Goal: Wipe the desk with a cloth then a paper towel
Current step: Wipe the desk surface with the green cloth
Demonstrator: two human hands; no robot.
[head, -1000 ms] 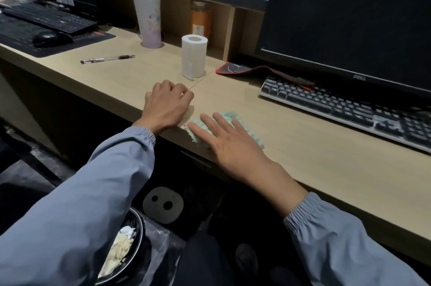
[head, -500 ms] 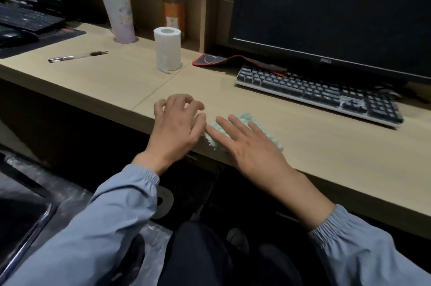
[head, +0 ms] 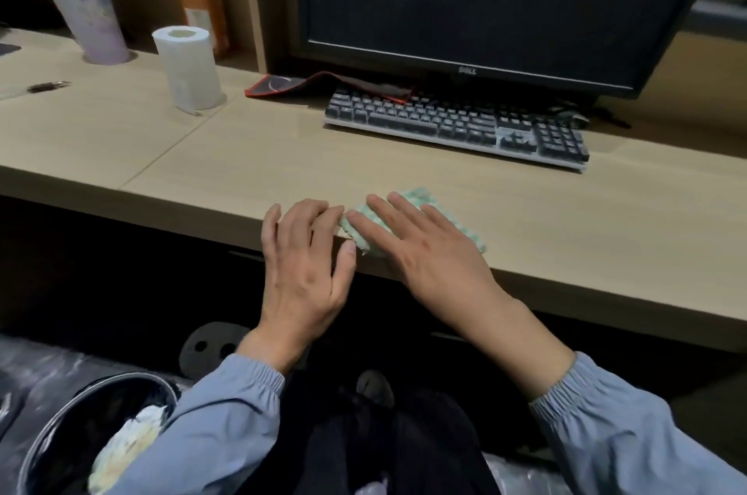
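At the desk's [head: 242, 155] front edge the right hand [head: 420, 252] lies flat, fingers straight, pressing the green cloth [head: 418, 197] down, a wiping hold. The left hand [head: 303, 264] rests loose beside it, holding nothing, perhaps touching its end. The paper towel roll [head: 188, 68] stands well behind, likely for the second pass.

The cloth [head: 418, 198] is lying at the front edge of the desk [head: 283, 171], under the right hand [head: 424, 256]. The keyboard [head: 456, 123] is sitting behind it, with the paper towel roll [head: 188, 66] standing farther left.
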